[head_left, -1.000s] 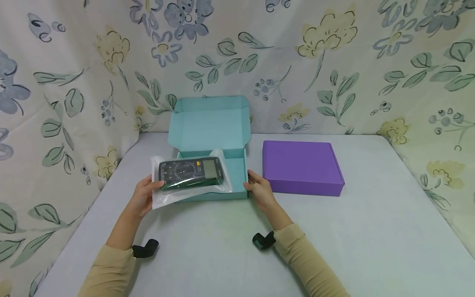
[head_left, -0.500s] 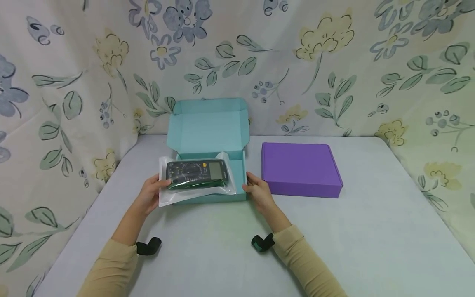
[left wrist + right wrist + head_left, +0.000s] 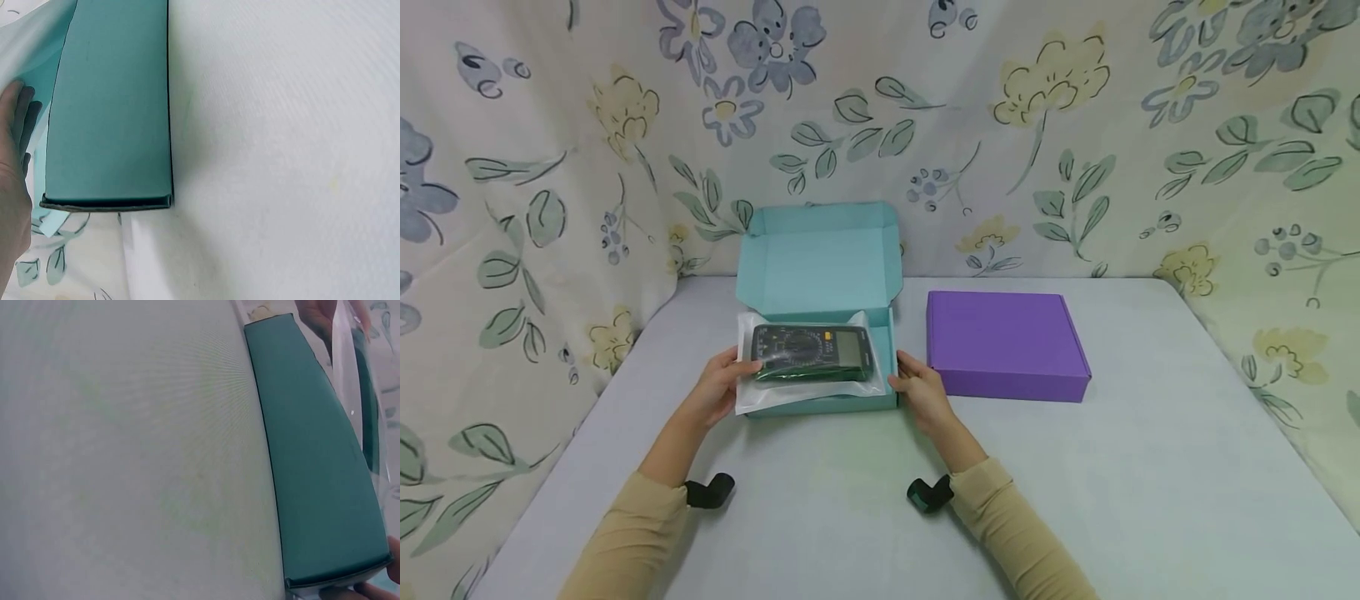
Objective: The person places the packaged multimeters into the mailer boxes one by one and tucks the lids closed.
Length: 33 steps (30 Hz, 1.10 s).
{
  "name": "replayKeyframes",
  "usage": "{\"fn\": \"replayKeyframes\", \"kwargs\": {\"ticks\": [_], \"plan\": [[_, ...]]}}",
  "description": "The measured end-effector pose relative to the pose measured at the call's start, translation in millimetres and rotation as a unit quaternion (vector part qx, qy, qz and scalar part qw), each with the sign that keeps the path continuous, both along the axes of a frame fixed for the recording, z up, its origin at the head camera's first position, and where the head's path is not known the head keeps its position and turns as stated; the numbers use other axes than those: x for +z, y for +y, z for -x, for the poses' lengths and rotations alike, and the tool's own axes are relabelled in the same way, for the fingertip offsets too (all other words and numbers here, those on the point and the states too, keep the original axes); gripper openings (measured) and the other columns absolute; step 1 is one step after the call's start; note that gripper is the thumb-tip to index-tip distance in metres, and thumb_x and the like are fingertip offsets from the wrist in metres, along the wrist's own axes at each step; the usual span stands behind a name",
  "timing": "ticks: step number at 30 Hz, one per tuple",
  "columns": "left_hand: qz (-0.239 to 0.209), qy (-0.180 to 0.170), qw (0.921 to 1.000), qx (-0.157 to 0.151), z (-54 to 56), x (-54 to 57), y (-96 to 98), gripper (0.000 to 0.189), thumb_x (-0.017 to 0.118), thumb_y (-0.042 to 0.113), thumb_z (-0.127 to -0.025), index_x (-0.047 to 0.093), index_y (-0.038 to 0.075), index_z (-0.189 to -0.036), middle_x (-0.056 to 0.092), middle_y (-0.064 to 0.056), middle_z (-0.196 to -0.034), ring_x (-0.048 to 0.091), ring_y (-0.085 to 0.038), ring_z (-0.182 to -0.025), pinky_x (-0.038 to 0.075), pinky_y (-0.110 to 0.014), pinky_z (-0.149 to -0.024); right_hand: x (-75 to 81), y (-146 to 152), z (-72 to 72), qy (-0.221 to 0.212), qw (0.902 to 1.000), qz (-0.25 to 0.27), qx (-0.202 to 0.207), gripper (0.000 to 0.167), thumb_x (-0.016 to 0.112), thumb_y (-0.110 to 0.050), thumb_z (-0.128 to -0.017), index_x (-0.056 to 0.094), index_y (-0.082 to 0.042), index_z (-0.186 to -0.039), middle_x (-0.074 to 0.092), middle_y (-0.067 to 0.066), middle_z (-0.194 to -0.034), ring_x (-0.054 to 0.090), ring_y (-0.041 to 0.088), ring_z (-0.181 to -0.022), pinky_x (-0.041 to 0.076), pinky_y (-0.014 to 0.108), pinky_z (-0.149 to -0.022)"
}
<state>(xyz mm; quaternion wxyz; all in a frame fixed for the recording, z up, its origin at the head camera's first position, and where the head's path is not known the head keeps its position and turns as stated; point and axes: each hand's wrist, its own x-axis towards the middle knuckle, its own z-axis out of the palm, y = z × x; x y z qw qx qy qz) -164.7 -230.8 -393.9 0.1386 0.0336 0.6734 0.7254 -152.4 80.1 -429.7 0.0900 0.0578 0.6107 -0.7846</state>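
My left hand pinches the left end of a clear plastic bag, thumb on top. Inside the bag lies a black digital multimeter with a grey screen and a green lower edge. Bag and multimeter are over the opening of a teal cardboard box, whose lid stands raised at the back. My right hand holds the box's right side wall, thumb toward the front. In the left wrist view, fingers reach under the bag beside the box's front wall. Most of the box's inside is hidden by the bag.
A shut purple box lies to the right of the teal box. Both stand on a white-covered table. A flowered curtain hangs behind and at the sides. Black wrist mounts show at both wrists.
My left hand has moved right, bringing the bagged multimeter further over the teal box. The right hand stays on the box's right wall. The head view has shifted slightly.
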Motion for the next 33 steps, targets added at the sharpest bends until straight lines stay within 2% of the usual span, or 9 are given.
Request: {"fn": "replayKeyframes", "kwargs": {"ticks": [7, 8, 14, 17, 24, 33], "plan": [[0.020, 0.001, 0.9998, -0.007, 3.5, -0.3, 6.7, 0.066, 0.051, 0.007, -0.097, 0.016, -0.011, -0.150, 0.053, -0.008, -0.123, 0.061, -0.006, -0.099, 0.055, -0.028, -0.084, -0.4, -1, 0.6, 0.004, 1.0000, -0.001, 0.000, 0.057, 0.051, 0.012, -0.093, 0.030, 0.012, -0.146, 0.027, 0.029, -0.152, 0.026, 0.037, -0.141, 0.026, 0.044, -0.114], [0.022, 0.001, 0.9997, -0.008, 3.9, -0.3, 7.7, 0.066, 0.050, 0.007, -0.097, 0.016, -0.011, -0.150, 0.051, -0.012, -0.126, 0.061, -0.006, -0.099, 0.055, -0.028, -0.084, -0.1, -1, 0.1, 0.006, 1.0000, 0.001, 0.000, 0.057, 0.051, 0.012, -0.093, 0.030, 0.013, -0.146, 0.027, 0.028, -0.152, 0.026, 0.037, -0.141, 0.026, 0.043, -0.114], [0.031, -0.001, 0.9995, -0.012, 7.0, 0.4, 12.6, 0.065, 0.050, 0.008, -0.097, 0.016, -0.009, -0.150, 0.032, -0.029, -0.144, 0.059, -0.005, -0.101, 0.053, -0.026, -0.088, 0.6, -1, -1.5, 0.012, 0.9999, 0.005, 0.000, 0.056, 0.051, 0.012, -0.093, 0.029, 0.014, -0.145, 0.027, 0.030, -0.152, 0.025, 0.037, -0.141, 0.025, 0.044, -0.114], [0.034, 0.001, 0.9993, -0.014, 9.1, 0.9, 13.8, 0.065, 0.050, 0.008, -0.097, 0.017, -0.010, -0.150, 0.029, -0.030, -0.146, 0.058, -0.006, -0.102, 0.053, -0.026, -0.088, 0.7, -1, -1.3, 0.011, 0.9999, 0.007, -0.004, 0.056, 0.051, 0.012, -0.093, 0.030, 0.014, -0.145, 0.027, 0.030, -0.151, 0.026, 0.037, -0.141, 0.025, 0.044, -0.114], [0.041, 0.005, 0.9990, -0.014, 13.4, -1.9, 12.7, 0.063, 0.049, 0.007, -0.097, 0.020, -0.011, -0.149, 0.034, -0.030, -0.145, 0.057, -0.006, -0.104, 0.053, -0.024, -0.087, 0.1, -2, -0.8, 0.010, 0.9999, 0.002, -0.005, 0.057, 0.052, 0.012, -0.093, 0.031, 0.012, -0.145, 0.028, 0.028, -0.152, 0.026, 0.036, -0.141, 0.026, 0.043, -0.114], [0.036, -0.014, 0.9990, -0.021, 19.8, -4.9, 12.9, 0.065, 0.050, 0.006, -0.096, 0.018, -0.008, -0.151, 0.027, -0.029, -0.150, 0.052, -0.016, -0.116, 0.051, -0.023, -0.088, -1.2, -1, -0.2, 0.016, 0.9998, -0.007, 0.002, 0.057, 0.052, 0.010, -0.093, 0.031, 0.011, -0.146, 0.029, 0.028, -0.151, 0.027, 0.036, -0.141, 0.026, 0.043, -0.114]]}}
